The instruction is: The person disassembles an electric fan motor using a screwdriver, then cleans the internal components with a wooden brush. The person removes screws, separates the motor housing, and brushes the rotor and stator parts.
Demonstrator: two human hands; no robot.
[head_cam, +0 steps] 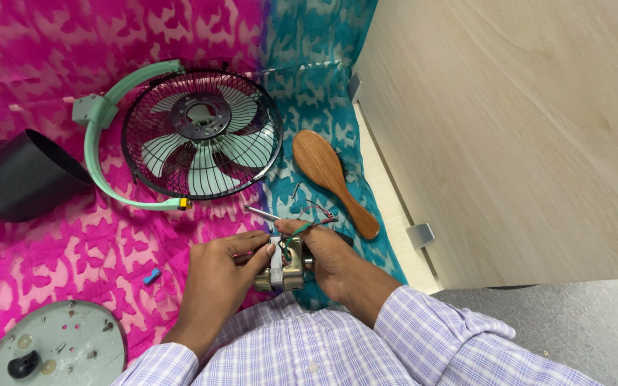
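Left hand: the left hand [219,275] comes in from the lower left, its grip pinching the small fan motor [284,264] on the near side.
Right hand: the right hand [323,257] cups the motor from the right, its grip pressed against the body, one finger hooked over the top where the wires [309,218] sprout.
Motor: held just above the patterned cloth [73,214], right in front of the checked shirt [309,350].
Fan: the caged fan head [202,132] with its pale green blades lies flat beyond the hands, its green bracket [98,154] curving round the left.
Nearby: a wooden brush [330,179] to the right, a black cone-shaped cover [19,175] far left, a round grey base plate [55,347] at the lower left.
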